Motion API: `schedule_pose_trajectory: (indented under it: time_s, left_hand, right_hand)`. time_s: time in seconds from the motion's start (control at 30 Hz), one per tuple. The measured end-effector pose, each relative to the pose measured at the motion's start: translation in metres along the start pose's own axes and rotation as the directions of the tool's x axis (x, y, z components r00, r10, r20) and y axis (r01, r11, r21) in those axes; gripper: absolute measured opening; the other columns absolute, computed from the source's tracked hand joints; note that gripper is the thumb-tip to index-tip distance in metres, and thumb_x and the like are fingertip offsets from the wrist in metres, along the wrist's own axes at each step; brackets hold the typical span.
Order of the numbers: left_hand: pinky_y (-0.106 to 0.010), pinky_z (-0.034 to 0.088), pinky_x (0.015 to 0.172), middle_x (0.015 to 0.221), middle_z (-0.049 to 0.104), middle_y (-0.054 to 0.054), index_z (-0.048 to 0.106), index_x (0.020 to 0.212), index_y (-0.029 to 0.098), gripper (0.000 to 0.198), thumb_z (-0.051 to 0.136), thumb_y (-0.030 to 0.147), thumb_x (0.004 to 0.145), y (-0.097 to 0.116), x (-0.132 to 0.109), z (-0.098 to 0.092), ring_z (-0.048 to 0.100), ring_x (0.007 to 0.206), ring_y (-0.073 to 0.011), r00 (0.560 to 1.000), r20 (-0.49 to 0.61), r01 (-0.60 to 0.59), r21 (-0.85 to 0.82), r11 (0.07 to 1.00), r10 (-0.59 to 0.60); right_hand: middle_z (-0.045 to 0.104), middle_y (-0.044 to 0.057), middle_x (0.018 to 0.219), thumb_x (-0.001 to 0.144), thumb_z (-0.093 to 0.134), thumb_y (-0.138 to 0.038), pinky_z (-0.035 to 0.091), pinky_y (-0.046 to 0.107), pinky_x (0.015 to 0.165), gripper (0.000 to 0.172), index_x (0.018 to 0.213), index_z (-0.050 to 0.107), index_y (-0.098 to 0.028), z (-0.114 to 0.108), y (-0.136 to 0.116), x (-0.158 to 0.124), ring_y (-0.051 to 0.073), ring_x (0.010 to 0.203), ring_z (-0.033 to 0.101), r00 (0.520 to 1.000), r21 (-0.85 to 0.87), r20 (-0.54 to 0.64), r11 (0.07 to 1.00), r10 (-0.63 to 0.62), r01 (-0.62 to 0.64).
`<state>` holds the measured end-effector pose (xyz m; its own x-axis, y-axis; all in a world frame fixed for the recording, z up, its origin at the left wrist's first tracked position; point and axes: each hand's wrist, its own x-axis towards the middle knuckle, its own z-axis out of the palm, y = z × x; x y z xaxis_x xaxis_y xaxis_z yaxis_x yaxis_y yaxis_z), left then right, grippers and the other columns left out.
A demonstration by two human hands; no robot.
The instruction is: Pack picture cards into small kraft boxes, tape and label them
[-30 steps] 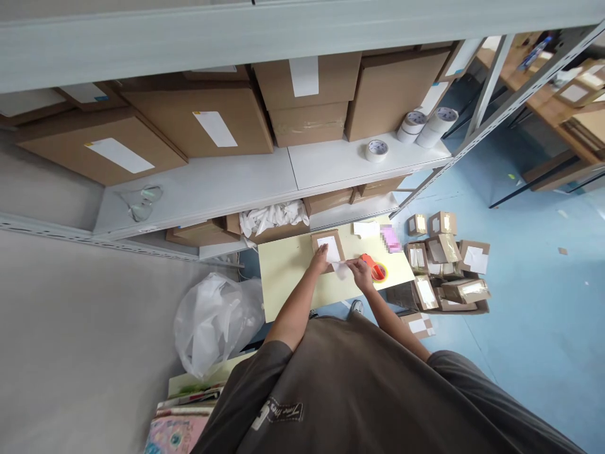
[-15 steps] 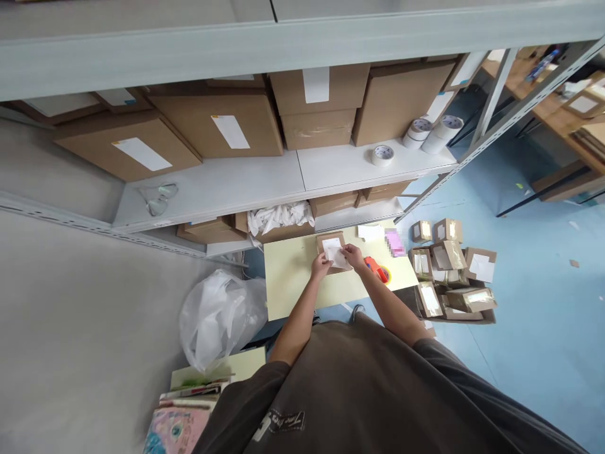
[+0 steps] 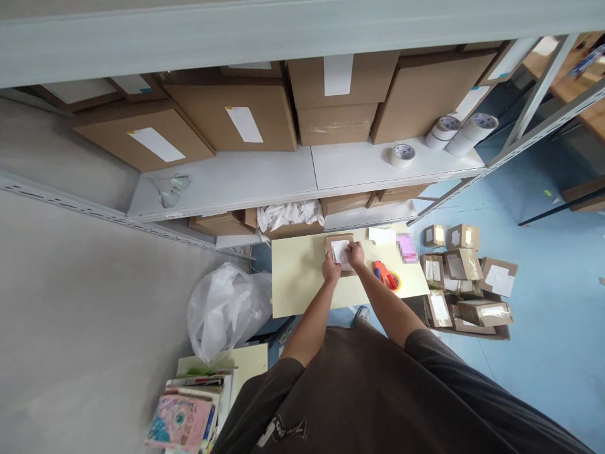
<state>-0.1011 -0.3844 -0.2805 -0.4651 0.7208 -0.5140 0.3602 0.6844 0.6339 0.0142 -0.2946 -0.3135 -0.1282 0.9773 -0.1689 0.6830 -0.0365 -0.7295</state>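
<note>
A small cardboard box (image 3: 333,239) lies on the pale yellow tabletop (image 3: 297,277). On its top face is a white paper label (image 3: 338,251), lying nearly flat. My left hand (image 3: 331,268) is closed at the box's near left edge, its thumb reaching up by the label. My right hand (image 3: 355,255) has its fingers bunched together on the label's right part; the fingertips are partly hidden. Right of the box rests an orange tape dispenser (image 3: 384,273) with a yellow-edged roll. White paper (image 3: 382,236) and a pink, pixelated item (image 3: 406,247) lie farther back.
Behind the table stands a metal shelf (image 3: 265,173) with large cartons (image 3: 236,116) and white tape rolls (image 3: 402,155). Parcels (image 3: 463,265) are piled on the right. A clear plastic bag (image 3: 227,309) and stacked books (image 3: 182,416) are at left.
The label has gone from being held up by both hands to lying on the box. My left hand has moved down to the box's edge. The whole view has shifted slightly.
</note>
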Motion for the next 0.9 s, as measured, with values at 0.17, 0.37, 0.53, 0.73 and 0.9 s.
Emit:
schedule_pose_trajectory:
  time_s: [0.17, 0.37, 0.53, 0.73, 0.9]
  left_hand:
    - [-0.050, 0.050, 0.113, 0.161, 0.049, -0.025, 0.025, 0.171, 0.019, 0.099, 0.078, 0.031, 0.088, -0.004, -0.010, 0.002, 0.059, 0.140, -0.0425, 0.998, -0.051, -0.028, 0.043, 0.999, 0.030]
    - [-0.059, 0.028, 0.131, 0.180, 0.026, -0.012, 0.047, 0.165, 0.028, 0.070, 0.066, 0.036, 0.098, -0.009, -0.011, -0.015, 0.020, 0.165, -0.0422, 0.934, 0.075, -0.357, 0.218, 0.908, 0.349]
    - [-0.065, 0.014, 0.133, 0.182, 0.021, -0.001, 0.043, 0.168, 0.037, 0.068, 0.057, 0.038, 0.101, -0.013, 0.000, -0.021, 0.004, 0.170, -0.0337, 0.891, 0.288, -0.433, 0.301, 0.850, 0.351]
    - [-0.061, 0.020, 0.132, 0.183, 0.017, 0.000, 0.039, 0.170, 0.039, 0.071, 0.057, 0.049, 0.102, -0.022, 0.001, -0.018, 0.000, 0.170, -0.0311, 0.875, 0.288, -0.468, 0.296, 0.833, 0.389]
    - [-0.053, 0.027, 0.132, 0.181, 0.024, -0.005, 0.047, 0.166, 0.032, 0.071, 0.060, 0.057, 0.100, -0.040, 0.009, -0.040, 0.005, 0.170, -0.0329, 0.839, 0.278, -0.523, 0.176, 0.834, 0.467]
  right_hand:
    - [0.067, 0.016, 0.127, 0.084, 0.076, -0.029, 0.055, 0.039, 0.089, 0.055, 0.137, 0.064, -0.023, -0.008, 0.004, 0.008, 0.028, 0.098, 0.067, 0.999, -0.058, -0.036, 0.998, 0.036, -0.038]
    - [0.060, 0.018, 0.151, 0.100, 0.060, -0.032, 0.047, 0.049, 0.113, 0.051, 0.149, 0.062, -0.023, -0.018, -0.005, -0.004, 0.036, 0.138, 0.052, 0.978, -0.179, 0.053, 0.961, -0.204, 0.210]
    - [0.041, 0.012, 0.173, 0.104, 0.054, -0.031, 0.036, 0.061, 0.123, 0.052, 0.155, 0.061, -0.028, -0.012, 0.016, -0.069, 0.041, 0.162, 0.027, 0.967, -0.248, 0.178, 0.943, -0.180, 0.221]
    - [0.044, 0.010, 0.172, 0.103, 0.058, -0.039, 0.035, 0.066, 0.124, 0.047, 0.150, 0.066, -0.033, -0.023, 0.048, -0.120, 0.041, 0.163, 0.030, 0.971, -0.212, 0.173, 0.957, -0.163, 0.199]
    - [0.055, 0.019, 0.162, 0.104, 0.053, -0.050, 0.039, 0.056, 0.124, 0.057, 0.151, 0.063, -0.020, -0.027, 0.043, -0.105, 0.036, 0.154, 0.047, 0.995, -0.032, 0.067, 0.997, -0.071, 0.074]
